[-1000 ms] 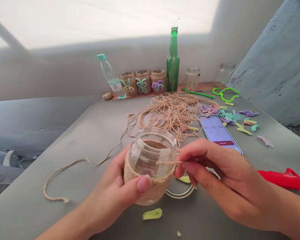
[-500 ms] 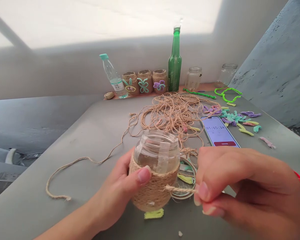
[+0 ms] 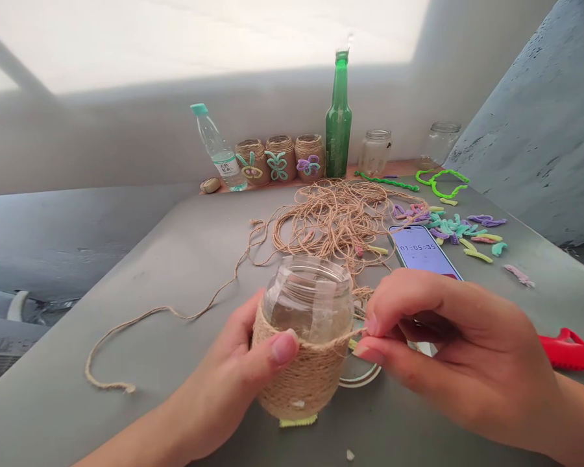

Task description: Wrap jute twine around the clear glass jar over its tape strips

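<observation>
A glass jar (image 3: 304, 305) is held tilted in my left hand (image 3: 243, 363), whose thumb presses on its front. Jute twine (image 3: 302, 376) wraps the jar's lower part in tight rows; clear tape strips show on the bare glass above. My right hand (image 3: 448, 350) pinches the loose twine between thumb and forefinger, just right of the jar. That strand runs taut along the top edge of the wrapping. Behind the jar lies a roll of tape (image 3: 365, 377), partly hidden by the jar and my right hand.
A tangled heap of twine (image 3: 335, 217) lies mid-table, beside a phone (image 3: 421, 250) and scattered pipe-cleaner pieces (image 3: 450, 224). Along the back stand a water bottle (image 3: 221, 152), twine-wrapped jars (image 3: 279, 159), a green bottle (image 3: 339, 123) and glass jars (image 3: 376, 152). A red-handled tool (image 3: 567, 350) lies right.
My right hand has moved left and slightly up, bringing the twine from sticking out in front of the wrapping to lying along its upper edge. The red handle has come into fuller view.
</observation>
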`<state>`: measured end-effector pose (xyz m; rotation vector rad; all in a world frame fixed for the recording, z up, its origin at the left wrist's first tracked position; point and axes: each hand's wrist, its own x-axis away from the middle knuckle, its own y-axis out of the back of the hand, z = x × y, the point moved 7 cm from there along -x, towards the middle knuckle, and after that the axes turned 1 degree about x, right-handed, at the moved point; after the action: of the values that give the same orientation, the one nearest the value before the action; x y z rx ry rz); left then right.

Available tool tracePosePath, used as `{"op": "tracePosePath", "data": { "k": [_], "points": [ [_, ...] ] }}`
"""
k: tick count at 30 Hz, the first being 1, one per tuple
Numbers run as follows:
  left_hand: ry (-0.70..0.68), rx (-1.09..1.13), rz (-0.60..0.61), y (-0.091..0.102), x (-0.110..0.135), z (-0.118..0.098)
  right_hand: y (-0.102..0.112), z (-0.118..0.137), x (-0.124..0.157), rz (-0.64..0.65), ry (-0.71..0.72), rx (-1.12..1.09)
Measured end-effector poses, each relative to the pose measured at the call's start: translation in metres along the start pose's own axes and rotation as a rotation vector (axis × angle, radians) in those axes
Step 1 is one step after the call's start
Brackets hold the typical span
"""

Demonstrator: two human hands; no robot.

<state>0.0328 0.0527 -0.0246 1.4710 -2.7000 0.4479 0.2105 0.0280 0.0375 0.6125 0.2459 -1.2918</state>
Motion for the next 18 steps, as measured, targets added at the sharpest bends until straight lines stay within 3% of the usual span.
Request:
{"op": "tracePosePath", "data": {
  "k": [13, 18],
  "points": [
    [0.013, -0.042, 0.017, -0.005, 0.004, 0.002, -0.007, -0.003, 0.003, 0.035, 0.079, 0.104],
    [-0.017, -0.025, 0.079, -0.013, 0.002, -0.003, -0.009, 0.004, 0.002, 0.018, 0.097, 0.125]
  ]
}}
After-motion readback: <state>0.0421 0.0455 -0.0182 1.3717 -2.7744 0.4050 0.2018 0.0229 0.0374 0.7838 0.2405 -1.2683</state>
